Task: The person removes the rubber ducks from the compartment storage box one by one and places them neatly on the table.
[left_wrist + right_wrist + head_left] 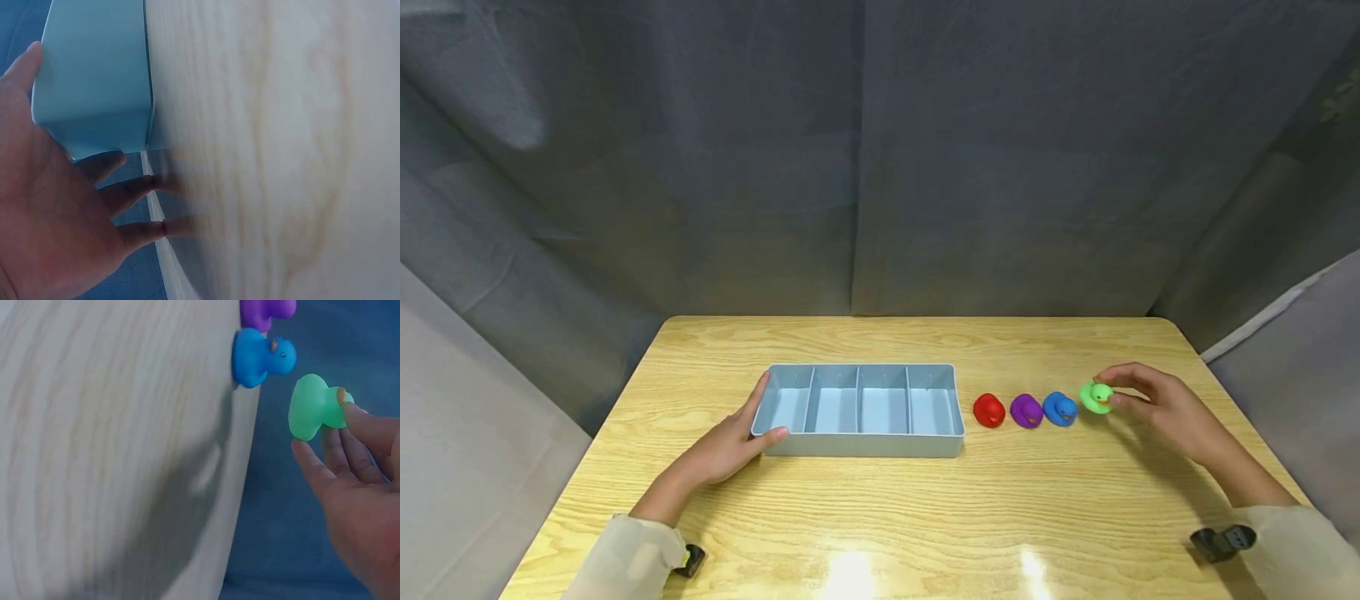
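A light blue tray with several compartments (861, 446) stands on the table. My left hand (730, 446) touches its left end, fingers straight and spread along the end wall and thumb over the front rim. In the left wrist view the tray's wall (94, 75) lies between thumb and fingers. My right hand (1157, 408) pinches a green rubber duck (1096, 398) between thumb and fingers. The duck (311, 406) is raised off the table in the right wrist view. Left of it, a blue duck (1060, 409), a purple duck (1026, 411) and a red duck (989, 410) form a row.
The wooden table (925, 517) has its back edge against a dark grey curtain (760, 167). Pale panels (467, 433) flank it on either side. The red duck sits close beside the tray's right end.
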Available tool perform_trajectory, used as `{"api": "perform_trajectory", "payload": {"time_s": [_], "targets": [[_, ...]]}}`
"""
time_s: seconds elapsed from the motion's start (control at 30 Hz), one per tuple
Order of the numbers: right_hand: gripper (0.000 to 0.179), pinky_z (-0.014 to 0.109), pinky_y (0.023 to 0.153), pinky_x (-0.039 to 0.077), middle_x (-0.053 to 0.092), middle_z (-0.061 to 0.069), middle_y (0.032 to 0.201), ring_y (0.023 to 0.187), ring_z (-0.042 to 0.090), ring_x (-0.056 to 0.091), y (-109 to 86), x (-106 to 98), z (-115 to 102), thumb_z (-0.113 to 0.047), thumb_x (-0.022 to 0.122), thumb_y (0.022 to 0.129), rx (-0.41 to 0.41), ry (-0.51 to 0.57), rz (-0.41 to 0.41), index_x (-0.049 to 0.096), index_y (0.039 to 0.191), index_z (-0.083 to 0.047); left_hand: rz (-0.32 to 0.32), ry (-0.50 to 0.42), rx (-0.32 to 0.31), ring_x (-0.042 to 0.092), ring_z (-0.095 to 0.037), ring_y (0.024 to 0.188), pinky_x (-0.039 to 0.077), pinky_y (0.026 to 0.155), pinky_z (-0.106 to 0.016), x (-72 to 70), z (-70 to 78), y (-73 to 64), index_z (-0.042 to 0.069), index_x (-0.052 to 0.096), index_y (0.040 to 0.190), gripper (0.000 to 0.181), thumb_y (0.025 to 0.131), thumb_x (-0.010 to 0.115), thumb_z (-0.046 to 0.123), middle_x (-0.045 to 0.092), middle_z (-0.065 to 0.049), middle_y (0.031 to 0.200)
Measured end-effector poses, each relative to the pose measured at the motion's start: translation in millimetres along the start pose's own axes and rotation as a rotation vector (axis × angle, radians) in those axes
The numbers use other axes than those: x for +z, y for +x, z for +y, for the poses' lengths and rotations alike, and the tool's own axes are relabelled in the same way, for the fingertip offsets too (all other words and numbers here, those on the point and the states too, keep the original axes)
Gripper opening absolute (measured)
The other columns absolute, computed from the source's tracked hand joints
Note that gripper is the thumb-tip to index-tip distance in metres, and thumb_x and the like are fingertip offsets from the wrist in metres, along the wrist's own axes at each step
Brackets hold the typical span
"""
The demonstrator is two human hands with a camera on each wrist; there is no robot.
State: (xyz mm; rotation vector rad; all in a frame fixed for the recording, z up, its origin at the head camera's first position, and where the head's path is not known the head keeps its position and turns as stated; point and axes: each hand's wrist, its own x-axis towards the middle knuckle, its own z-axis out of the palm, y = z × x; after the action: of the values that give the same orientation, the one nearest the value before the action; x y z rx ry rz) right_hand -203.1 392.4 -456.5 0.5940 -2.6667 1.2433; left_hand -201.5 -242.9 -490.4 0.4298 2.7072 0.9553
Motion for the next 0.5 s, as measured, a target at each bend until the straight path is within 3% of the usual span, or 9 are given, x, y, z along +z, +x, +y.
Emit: {"api": "perform_trajectory", "payload": {"time_s": [0.23,0.5], "targets": [[0.028,0.003,0.091,0.042,0.068,0.013,0.118,0.114,-0.014,0.054,-3.9,0,15,0.002,0.068,0.097,0.047,-0.013,-0.004,0.064,0.125,0.002,-0.001,0.004,-0.009,0.062,-0.046,0.125,0.045,0.104,-0.065,0.0,-0.3,0.0,0.034,-0.013,0.165,0.096,0.101,0.053,0.062,0.025,-0.025,0.166],[0.028,0.003,0.090,0.042,0.066,0.018,0.120,0.114,-0.018,0.050,-6.7,1,27,0.000,0.068,0.098,0.081,-0.033,-0.021,0.064,0.125,0.001,-0.005,0.003,-0.010,0.063,-0.044,0.124,0.045,0.104,-0.064,-0.5,0.2,-0.1,0.040,-0.016,0.163,0.095,0.102,0.053,0.062,0.026,-0.026,0.166]]}}
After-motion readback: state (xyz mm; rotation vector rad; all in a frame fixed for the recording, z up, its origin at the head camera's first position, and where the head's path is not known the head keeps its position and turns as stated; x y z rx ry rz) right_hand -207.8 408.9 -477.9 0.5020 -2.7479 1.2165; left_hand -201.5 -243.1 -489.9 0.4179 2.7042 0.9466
